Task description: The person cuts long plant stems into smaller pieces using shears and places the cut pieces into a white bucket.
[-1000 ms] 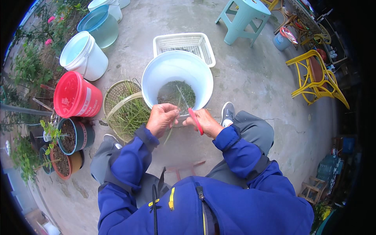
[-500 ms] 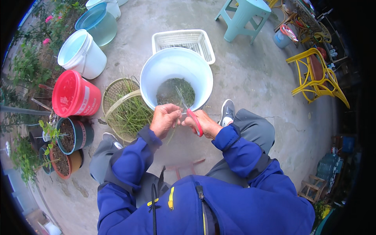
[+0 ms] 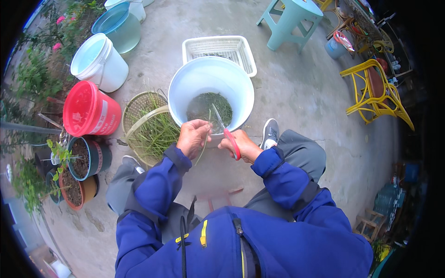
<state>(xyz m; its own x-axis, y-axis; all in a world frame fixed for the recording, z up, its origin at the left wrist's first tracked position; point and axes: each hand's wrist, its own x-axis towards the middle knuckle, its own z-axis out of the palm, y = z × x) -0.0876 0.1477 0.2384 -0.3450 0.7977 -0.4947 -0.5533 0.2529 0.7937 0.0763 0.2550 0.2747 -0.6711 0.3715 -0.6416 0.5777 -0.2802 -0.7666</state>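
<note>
My left hand is closed in a pinch on a thin green grass stem, which hangs down past the fingers. In my right hand is a pair of red-handled scissors, blades slanting up and left over the near rim of a white bucket. Chopped green pieces lie in the bottom of that bucket. Left of it stands a woven basket heaped with long green stems. The stem and the blades are a little apart.
Behind the bucket sits a white slotted tray. Along the left stand a red bucket, a white bucket, a teal tub and plant pots. A pale green stool and a yellow chair are at right.
My hands have drawn slightly apart, and the scissors have moved away from the left fingers. The stem in my left hand now shows more clearly.
</note>
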